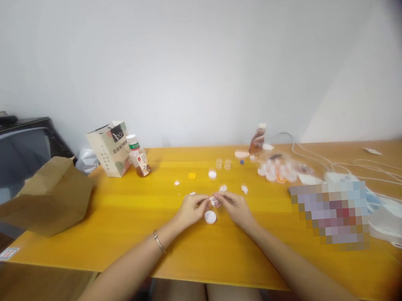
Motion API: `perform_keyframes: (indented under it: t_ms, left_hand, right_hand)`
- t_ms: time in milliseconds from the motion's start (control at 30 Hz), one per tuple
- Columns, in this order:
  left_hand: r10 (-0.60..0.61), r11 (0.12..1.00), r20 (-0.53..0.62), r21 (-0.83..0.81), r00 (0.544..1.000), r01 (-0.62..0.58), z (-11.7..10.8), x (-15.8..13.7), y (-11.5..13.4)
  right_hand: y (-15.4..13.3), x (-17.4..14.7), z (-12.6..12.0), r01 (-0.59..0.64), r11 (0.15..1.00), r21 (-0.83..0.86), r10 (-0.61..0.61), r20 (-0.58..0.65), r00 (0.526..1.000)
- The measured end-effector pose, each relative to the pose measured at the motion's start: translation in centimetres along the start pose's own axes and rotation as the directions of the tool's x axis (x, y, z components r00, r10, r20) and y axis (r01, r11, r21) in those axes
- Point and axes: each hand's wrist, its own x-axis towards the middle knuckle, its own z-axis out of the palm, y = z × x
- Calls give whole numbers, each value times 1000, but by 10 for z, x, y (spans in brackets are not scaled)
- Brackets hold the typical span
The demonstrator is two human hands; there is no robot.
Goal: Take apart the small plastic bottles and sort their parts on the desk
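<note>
Above the middle of the table my left hand [192, 210] and my right hand [235, 207] meet, fingertips pinched on a small white piece [214, 201]. Its exact kind is too small to tell, and the fingers partly cover it. Just below the fingers lies a round white cap [210, 217]. Similar small white pieces lie past the right hand, one close [223, 188] and another farther right [245, 189]. Beyond the hands are a yellow disc [192, 175], a white round cap [212, 174] and two small clear cups [227, 165].
On the left stand a brown paper bag [61, 194], a printed carton bag [108, 151] and a labelled bottle [139, 157]. A brown bottle [257, 140] stands at the back. Several caps [277, 170] are heaped right, near white cables [327, 161] and a blurred-out patch [331, 214].
</note>
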Motion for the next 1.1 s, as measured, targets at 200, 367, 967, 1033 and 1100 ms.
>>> perform_keyframes:
  t_ms: [200,367,967,1033,1100]
  left_hand:
    - [-65,992,-34,-111,997,61,0,2,-6]
    - [-57,989,-4,-136,998,56,0,2,-6]
    - [-144,959,16,-246,989,143,4,4,-10]
    - [-150,954,16,-261,989,149,4,3,-10]
    - [-155,949,19,-275,988,155,5,3,-10]
  right_hand:
    - [-2,-3,0,116,992,-59,-113,40,993]
    - [-7,1,-4,-12,1000,-20,13,85,996]
    - [-7,0,-3,81,988,-128,-75,53,996]
    - [-7,0,-3,88,987,-135,-83,46,996]
    - [-7,1,-3,25,996,-85,-19,65,998]
